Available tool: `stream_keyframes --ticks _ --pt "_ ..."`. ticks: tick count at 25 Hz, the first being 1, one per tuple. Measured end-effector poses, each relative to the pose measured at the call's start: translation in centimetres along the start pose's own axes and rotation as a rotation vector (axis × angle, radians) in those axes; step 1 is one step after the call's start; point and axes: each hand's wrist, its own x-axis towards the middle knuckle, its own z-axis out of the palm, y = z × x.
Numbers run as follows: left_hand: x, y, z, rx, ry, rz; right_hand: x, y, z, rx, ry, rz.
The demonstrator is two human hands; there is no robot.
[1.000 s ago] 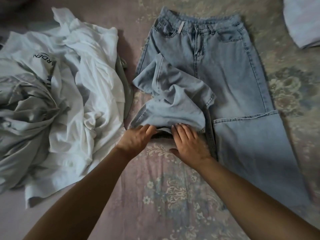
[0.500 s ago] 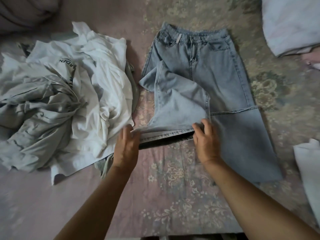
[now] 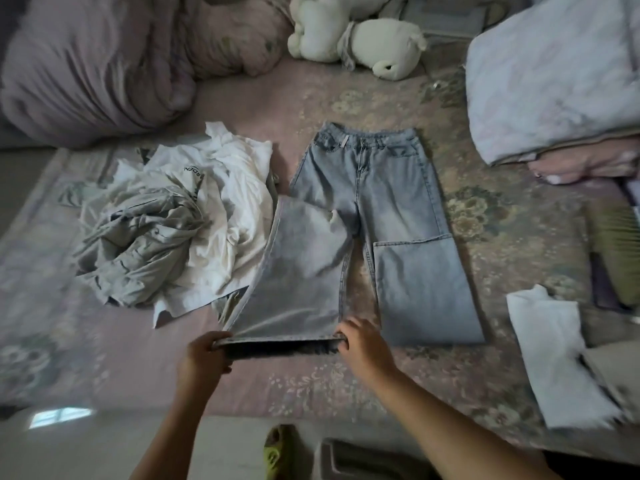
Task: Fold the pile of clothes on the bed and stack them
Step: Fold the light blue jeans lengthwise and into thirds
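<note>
Both hands are clamped on the hem of one leg of a pair of light blue jeans (image 3: 388,202), which lie front up on the bed (image 3: 311,386) with the waistband at the far end from the grip. The left hand (image 3: 204,358) pinches one corner of that hem, thumb on top and fingers curled beneath the cloth; the right hand (image 3: 363,344) closes on the other corner, its fingers (image 3: 346,329) draped over the edge. Between the two grips the hem runs taut and nearly straight, lifted a little off the bed, so the leg stretches away from the hands in a broad flat panel with a loose crease near the crotch. The other leg lies flat on the bed just to the right of the right hand's grip, its hem a little beyond the knuckles and not held. Just left of the held leg, touching its outer seam, sits the unfolded pile of clothes (image 3: 180,233): white shirts heaped with a crumpled grey garment on the side farther from the jeans. Well to the right of the grip a white folded garment (image 3: 554,355) lies near the bed's edge. Far beyond the grip, past the waistband, a cream plush toy (image 3: 360,39) rests by a rumpled pink duvet (image 3: 90,64), and a folded pale quilt (image 3: 554,74) fills the far right corner.
</note>
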Motion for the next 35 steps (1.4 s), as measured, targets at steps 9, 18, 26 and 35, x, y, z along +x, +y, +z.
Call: stream_keyframes --ticks 9,18,26,35 --pt "-0.5 -6.4 -11.5 0.142 -0.395 -0.022 -9.8 -8.6 7.3 -0.08 -0.201 0.001" --pt "2.8 -12.2 -16.2 0.262 -0.433 0.1 -12.0 -16.0 10.8 -0.216 -0.278 -0.135" --pt "3.7 -14.3 -17.8 0.624 -0.559 0.278 -11.3 -15.8 11.7 -0.016 -0.424 0.002" --pt "9.6 -3.5 -10.5 0.349 -0.316 0.735 -0.8 -9.4 5.6 0.497 -0.267 0.367"
